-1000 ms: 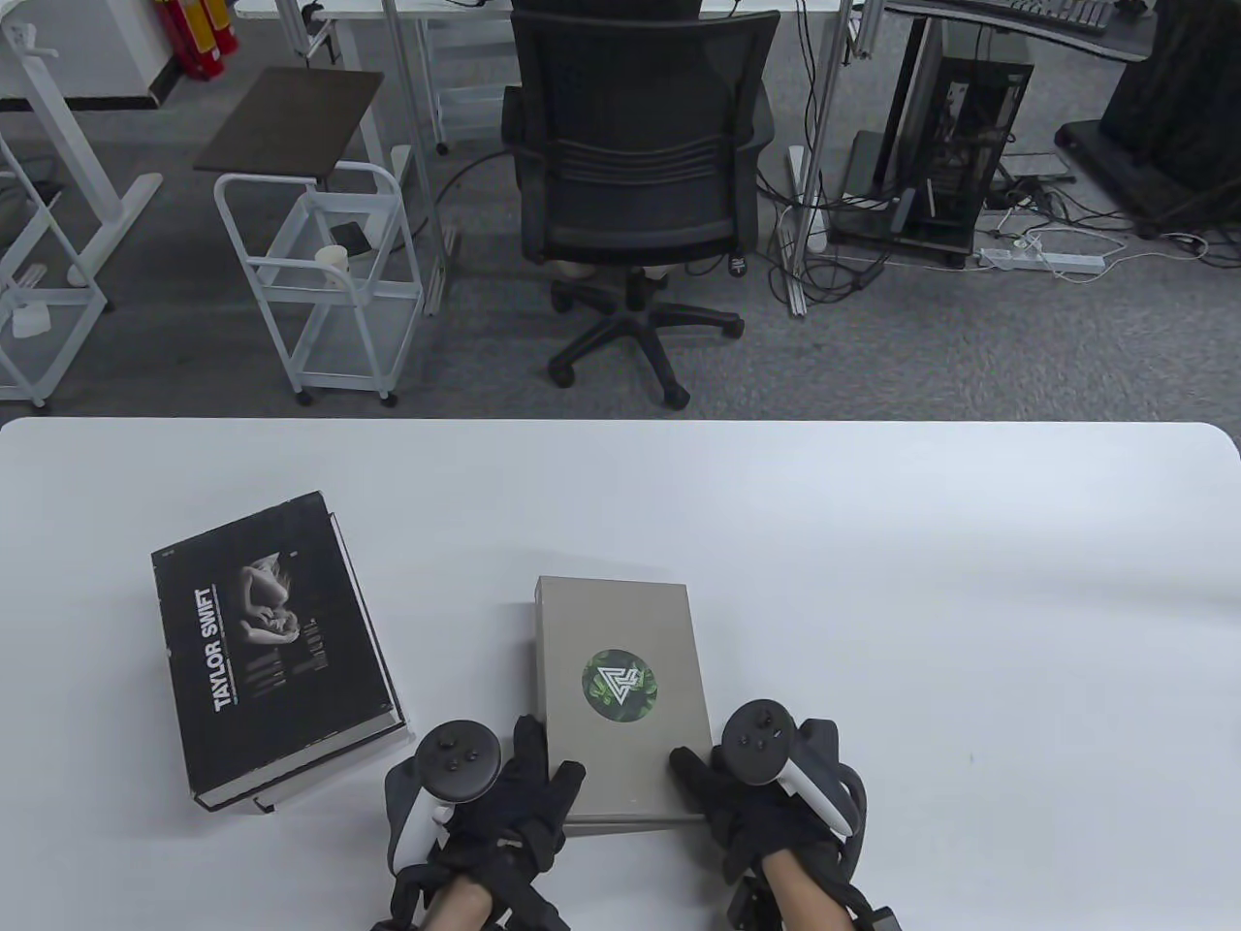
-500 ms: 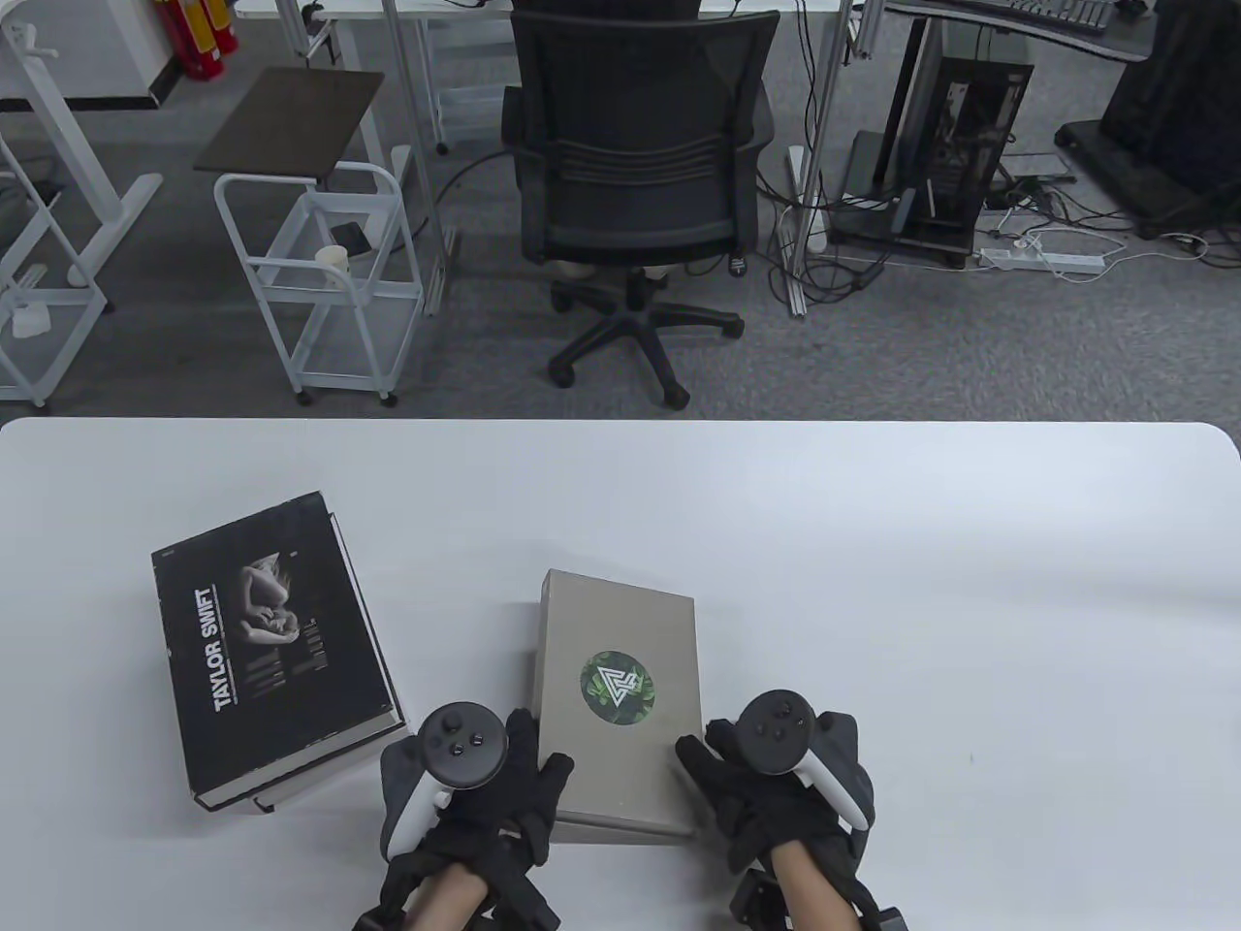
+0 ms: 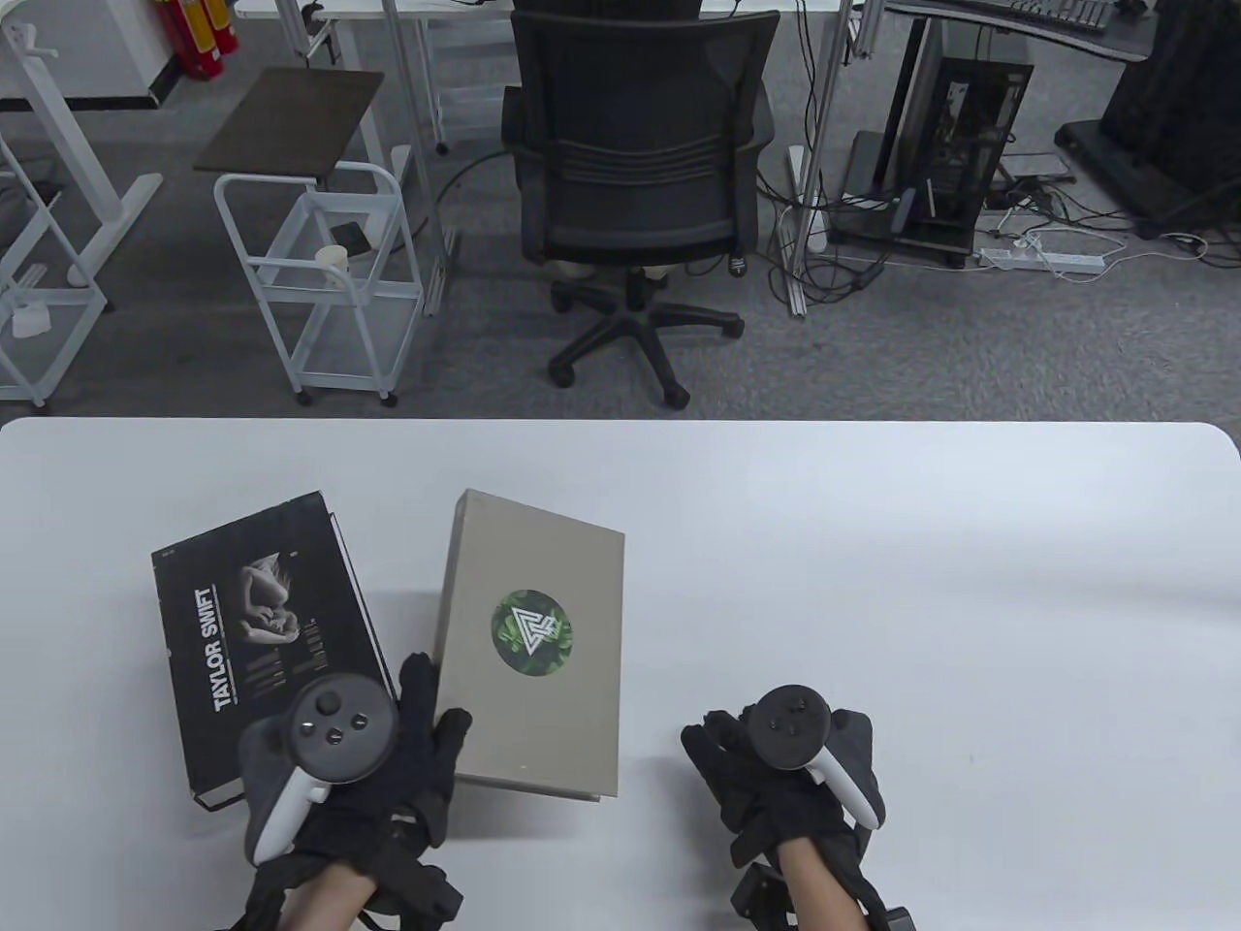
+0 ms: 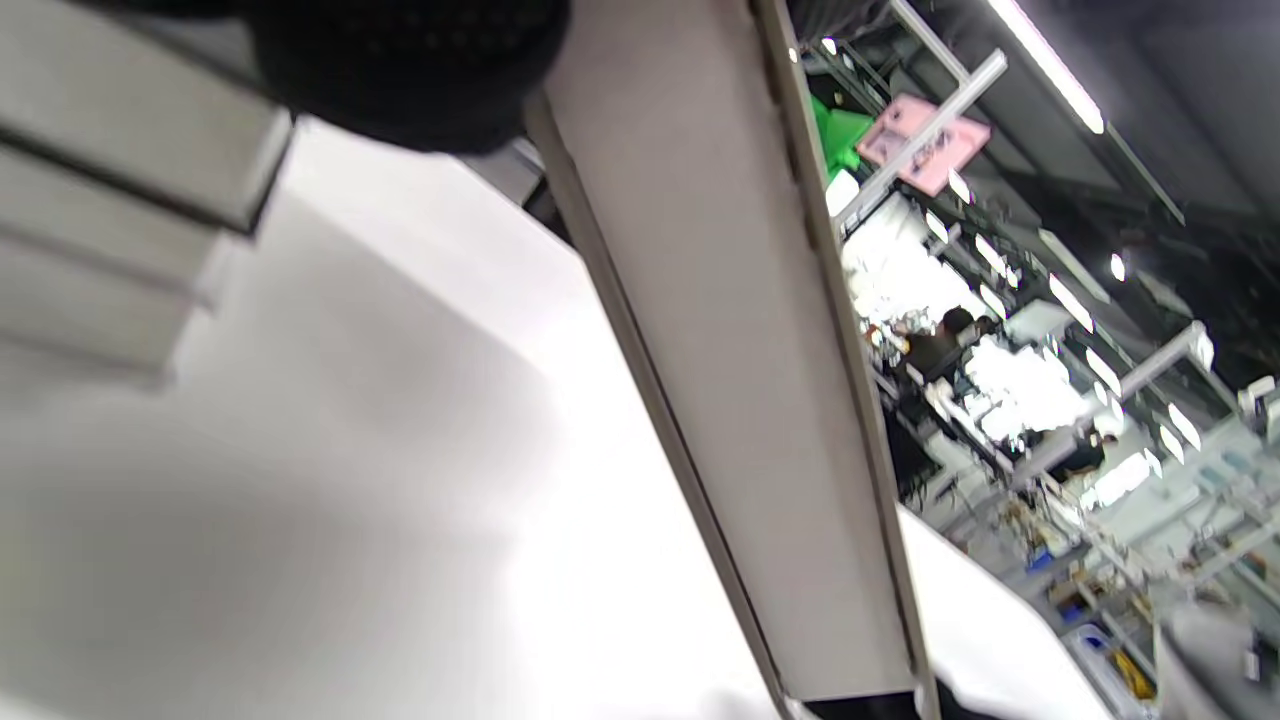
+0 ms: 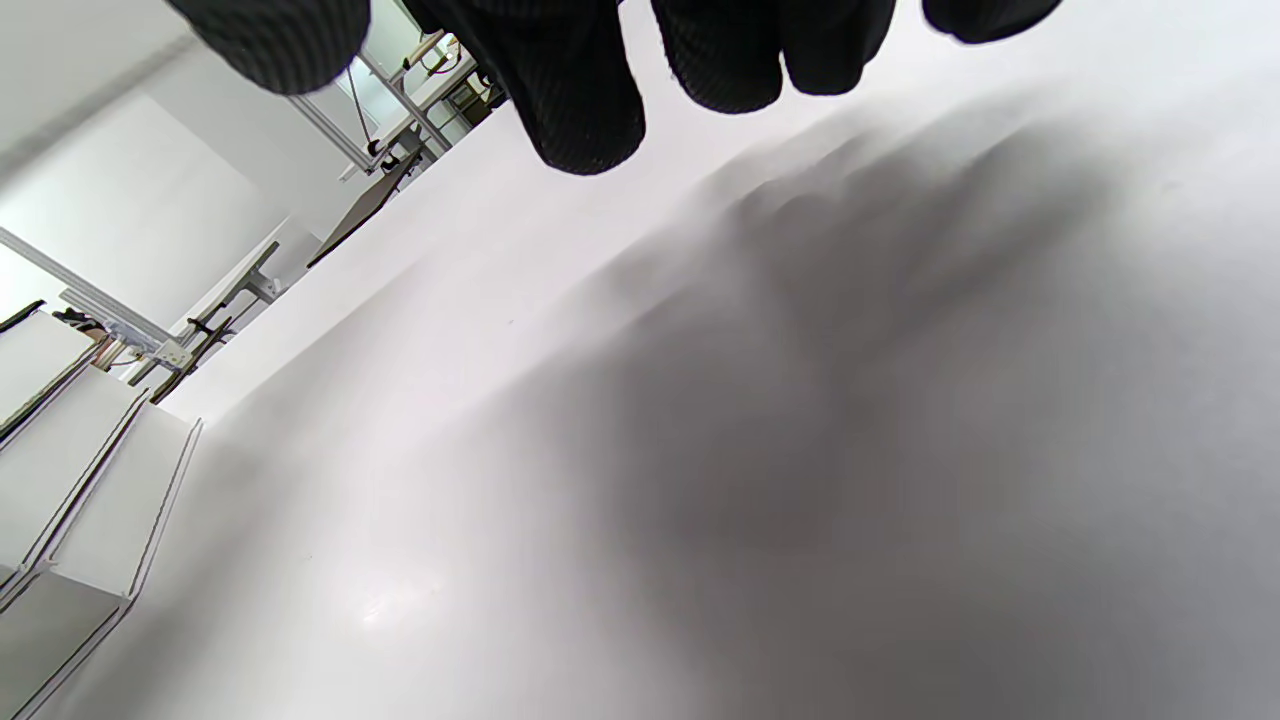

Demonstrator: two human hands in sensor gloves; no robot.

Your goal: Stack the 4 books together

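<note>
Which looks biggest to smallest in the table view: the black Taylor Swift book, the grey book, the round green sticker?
1. Black Taylor Swift book and grey book: alike; the grey one is lifted nearer the camera.
2. Round green sticker.

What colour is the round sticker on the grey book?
The round sticker is green, leaf-patterned, with a white triangular logo; the table view shows it best.

Grey book lifted leftward by left hand, right hand released
</note>
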